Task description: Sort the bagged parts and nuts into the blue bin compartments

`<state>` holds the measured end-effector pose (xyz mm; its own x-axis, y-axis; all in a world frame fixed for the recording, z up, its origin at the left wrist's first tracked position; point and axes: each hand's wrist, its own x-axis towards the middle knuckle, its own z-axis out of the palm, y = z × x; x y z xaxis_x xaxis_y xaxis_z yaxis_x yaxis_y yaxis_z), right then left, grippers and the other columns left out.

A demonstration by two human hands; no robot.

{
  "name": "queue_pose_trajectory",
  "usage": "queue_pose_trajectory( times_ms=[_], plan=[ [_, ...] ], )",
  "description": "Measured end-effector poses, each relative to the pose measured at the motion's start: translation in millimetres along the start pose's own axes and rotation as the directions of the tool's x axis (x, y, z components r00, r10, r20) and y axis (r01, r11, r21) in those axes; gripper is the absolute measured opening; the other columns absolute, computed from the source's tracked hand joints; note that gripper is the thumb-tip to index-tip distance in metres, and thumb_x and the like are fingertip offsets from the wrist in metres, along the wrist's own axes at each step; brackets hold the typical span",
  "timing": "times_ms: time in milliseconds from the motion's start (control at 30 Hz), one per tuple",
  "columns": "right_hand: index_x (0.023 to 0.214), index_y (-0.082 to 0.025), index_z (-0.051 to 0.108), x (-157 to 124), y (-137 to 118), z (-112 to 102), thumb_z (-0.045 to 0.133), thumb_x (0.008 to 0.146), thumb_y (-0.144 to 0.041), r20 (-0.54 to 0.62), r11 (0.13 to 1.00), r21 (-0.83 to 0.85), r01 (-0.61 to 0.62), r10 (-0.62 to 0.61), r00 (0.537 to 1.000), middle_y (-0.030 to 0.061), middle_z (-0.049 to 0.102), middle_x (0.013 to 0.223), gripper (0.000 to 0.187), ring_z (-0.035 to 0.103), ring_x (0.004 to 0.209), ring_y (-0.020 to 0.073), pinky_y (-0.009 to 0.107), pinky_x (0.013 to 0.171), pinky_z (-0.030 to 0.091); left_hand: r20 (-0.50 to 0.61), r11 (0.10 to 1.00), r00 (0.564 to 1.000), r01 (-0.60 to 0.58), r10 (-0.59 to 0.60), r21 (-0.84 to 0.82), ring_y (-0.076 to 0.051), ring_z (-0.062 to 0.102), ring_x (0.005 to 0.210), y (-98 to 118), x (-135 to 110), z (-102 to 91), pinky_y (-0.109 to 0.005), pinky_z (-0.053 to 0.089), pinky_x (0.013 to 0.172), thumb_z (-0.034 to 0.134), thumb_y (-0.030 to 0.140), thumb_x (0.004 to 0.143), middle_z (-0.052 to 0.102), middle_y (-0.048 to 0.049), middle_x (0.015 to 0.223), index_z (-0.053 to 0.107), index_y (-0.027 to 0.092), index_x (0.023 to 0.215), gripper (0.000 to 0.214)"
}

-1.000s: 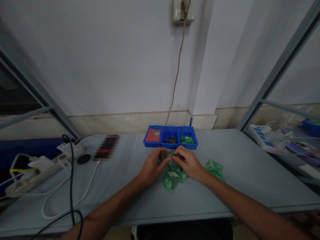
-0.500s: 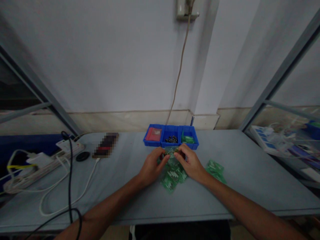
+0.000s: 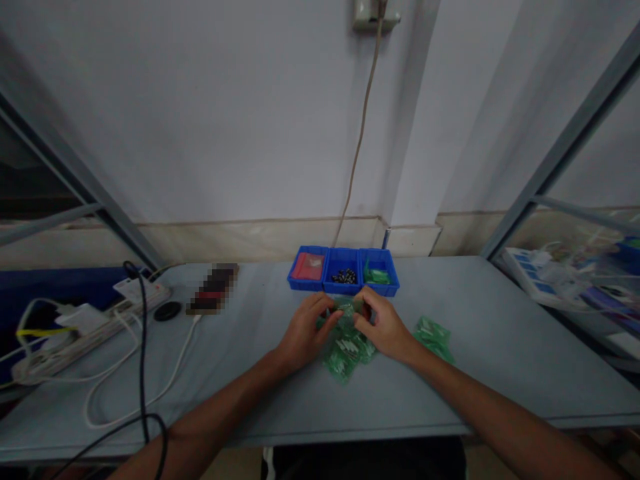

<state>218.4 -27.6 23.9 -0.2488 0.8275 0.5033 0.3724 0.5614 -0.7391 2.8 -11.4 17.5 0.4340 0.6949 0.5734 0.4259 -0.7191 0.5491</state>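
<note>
L hand (image 3: 304,331) & R hand (image 3: 384,327) are close w/ a sm. gap btwn, fingers pinched on a thin see-thru green plastic bag (image 3: 345,307). It's over a pile of flat green plastic bags (image 3: 345,355) on the flat grey table (image 3: 280,410). Just past them, 3 square blue plastic bins (image 3: 341,289) sit in a row; the mid one has sm. black-&-silver bits (image 3: 344,276). What's in the held bag, can't tell.

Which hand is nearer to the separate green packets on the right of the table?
Right. The right hand is just left of those green packets; the left hand is farther off, at the left side of the central green pile.
</note>
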Motion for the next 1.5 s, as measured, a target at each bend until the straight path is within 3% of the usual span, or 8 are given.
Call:
queue_pose_trajectory(
  times_ms=[300, 633, 800, 1033, 1233, 1500],
  plan=[
    [0.083, -0.023, 0.049, -2.1, 0.8, 1.5, 0.055, 0.084, -0.011, 0.033, 0.999, -0.014, -0.032, 0.033, 0.999, -0.0031, 0.047, 0.077, 0.014, 0.047, 0.070, 0.0170, 0.029, 0.064, 0.034, 0.038, 0.999, 0.999, -0.029, 0.028, 0.025, -0.021, 0.061, 0.091, 0.8, -1.2, -0.3, -0.033, 0.048, 0.083, 0.058, 0.031, 0.108, 0.065, -0.0042, 0.093, 0.061, 0.020, 0.094, 0.017],
    [0.087, -0.024, 0.050, -2.8, 9.0, 5.5, 0.059, 0.090, -0.014, -0.031, 0.998, -0.039, -0.047, 0.046, 0.998, -0.0031, 0.048, 0.079, 0.014, 0.049, 0.071, 0.0171, 0.029, 0.065, 0.037, 0.027, 1.000, 1.000, 0.015, -0.016, 0.015, -0.021, 0.059, 0.083, 6.3, 0.5, -3.2, -0.033, 0.047, 0.077, 0.056, 0.035, 0.107, 0.062, -0.0031, 0.085, 0.057, 0.021, 0.089, 0.022],
    [0.092, -0.024, 0.055, -2.2, 11.3, 5.8, 0.058, 0.098, -0.019, 0.004, 0.998, 0.007, -0.054, 0.054, 0.999, -0.0014, 0.054, 0.082, 0.008, 0.053, 0.074, 0.0181, 0.030, 0.067, 0.040, 0.008, 0.997, 0.997, 0.078, -0.078, -0.006, -0.019, 0.057, 0.078, 6.6, 0.8, -3.7, -0.031, 0.046, 0.072, 0.054, 0.036, 0.106, 0.060, -0.0021, 0.082, 0.055, 0.022, 0.085, 0.026],
    [0.084, -0.023, 0.052, -2.5, 10.6, 6.3, 0.063, 0.090, -0.016, 0.008, 0.996, -0.049, -0.081, 0.081, 0.997, -0.0031, 0.050, 0.078, 0.014, 0.049, 0.069, 0.0169, 0.029, 0.064, 0.036, 0.029, 0.998, 0.998, 0.065, -0.064, -0.026, -0.020, 0.057, 0.083, 6.6, 2.0, -3.2, -0.032, 0.047, 0.077, 0.055, 0.033, 0.106, 0.060, -0.0030, 0.085, 0.059, 0.021, 0.090, 0.021],
    [0.086, -0.023, 0.054, -3.5, 11.8, 6.2, 0.059, 0.090, -0.012, 0.045, 0.992, -0.116, -0.038, 0.043, 0.998, -0.0010, 0.055, 0.082, 0.013, 0.053, 0.074, 0.0184, 0.030, 0.068, 0.038, 0.048, 0.997, 0.997, 0.056, -0.054, -0.055, -0.021, 0.061, 0.091, 5.7, 1.8, -2.0, -0.034, 0.050, 0.083, 0.059, 0.030, 0.104, 0.064, -0.0053, 0.095, 0.063, 0.021, 0.106, 0.010],
    [0.081, -0.024, 0.045, -4.9, 9.3, 8.0, 0.057, 0.088, -0.009, 0.051, 0.987, -0.157, 0.016, -0.008, 0.999, -0.0022, 0.049, 0.079, 0.021, 0.050, 0.072, 0.0183, 0.030, 0.067, 0.034, 0.050, 0.996, 0.997, 0.068, -0.066, -0.050, -0.021, 0.060, 0.088, 5.8, 2.8, -2.5, -0.034, 0.050, 0.080, 0.061, 0.026, 0.100, 0.064, -0.0041, 0.090, 0.063, 0.021, 0.096, 0.007]
  ],
)
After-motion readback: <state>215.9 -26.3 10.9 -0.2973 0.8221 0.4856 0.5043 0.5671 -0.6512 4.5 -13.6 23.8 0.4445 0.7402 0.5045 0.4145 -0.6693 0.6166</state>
